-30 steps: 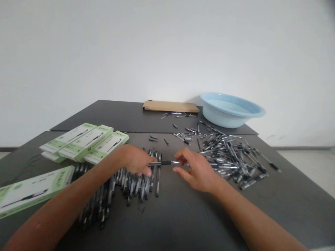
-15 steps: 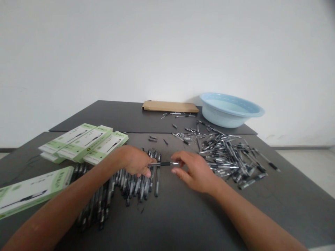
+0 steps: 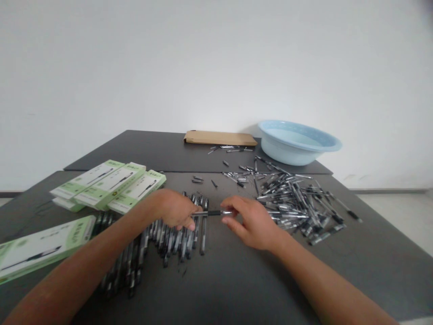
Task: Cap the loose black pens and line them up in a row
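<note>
My left hand (image 3: 176,211) is closed around one end of a black pen (image 3: 211,212) that lies level between both hands. My right hand (image 3: 251,221) pinches the pen's other end with thumb and forefinger, the other fingers loosely spread. Under my left hand a row of black pens (image 3: 172,234) lies side by side on the dark table (image 3: 230,280). A loose heap of pens and pen parts (image 3: 294,198) is spread just right of my right hand.
Three green pen boxes (image 3: 110,184) are stacked at the left, and another green box (image 3: 40,248) lies near the left edge. A light blue basin (image 3: 297,142) and a flat brown envelope (image 3: 219,137) sit at the back. Small loose parts (image 3: 199,179) dot the middle.
My right hand has shifted slightly left along the pen, closing the gap between the hands. The left hand has stayed over the row of pens.
</note>
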The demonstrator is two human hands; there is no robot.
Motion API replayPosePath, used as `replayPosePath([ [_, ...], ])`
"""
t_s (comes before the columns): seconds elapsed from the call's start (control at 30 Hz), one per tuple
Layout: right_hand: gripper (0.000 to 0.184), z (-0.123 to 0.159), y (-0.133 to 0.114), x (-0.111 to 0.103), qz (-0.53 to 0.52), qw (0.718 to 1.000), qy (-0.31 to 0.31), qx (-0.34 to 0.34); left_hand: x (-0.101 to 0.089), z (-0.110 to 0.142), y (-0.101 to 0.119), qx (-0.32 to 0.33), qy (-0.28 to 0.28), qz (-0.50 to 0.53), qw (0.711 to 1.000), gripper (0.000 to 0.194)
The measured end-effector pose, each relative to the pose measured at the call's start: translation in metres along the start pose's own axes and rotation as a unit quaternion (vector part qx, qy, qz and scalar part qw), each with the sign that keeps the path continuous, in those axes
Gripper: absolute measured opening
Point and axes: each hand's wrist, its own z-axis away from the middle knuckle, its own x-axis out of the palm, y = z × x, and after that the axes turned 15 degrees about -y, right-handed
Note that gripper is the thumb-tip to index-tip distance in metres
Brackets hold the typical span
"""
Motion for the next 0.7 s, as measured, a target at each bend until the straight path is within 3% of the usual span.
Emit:
replayPosePath([
  [0.27, 0.003, -0.0018, -0.0026, -0.0004, 0.019, 1.000, 0.002, -0.007, 0.0005, -0.0008, 0.0000, -0.007, -0.007, 0.003, 1.000, 0.031],
  [0.5, 0.019, 0.0003, -0.0004, 0.0007, -0.022, 1.000, 0.003, 0.004, 0.0006, 0.0000, 0.0019, -0.011, -0.008, -0.001, 1.000, 0.031],
  [0.7, 0.011, -0.0010, -0.0009, 0.0024, -0.008, 1.000, 0.001, 0.009, 0.0018, -0.0013, 0.0012, -0.013, 0.011, -0.005, 1.000, 0.027],
])
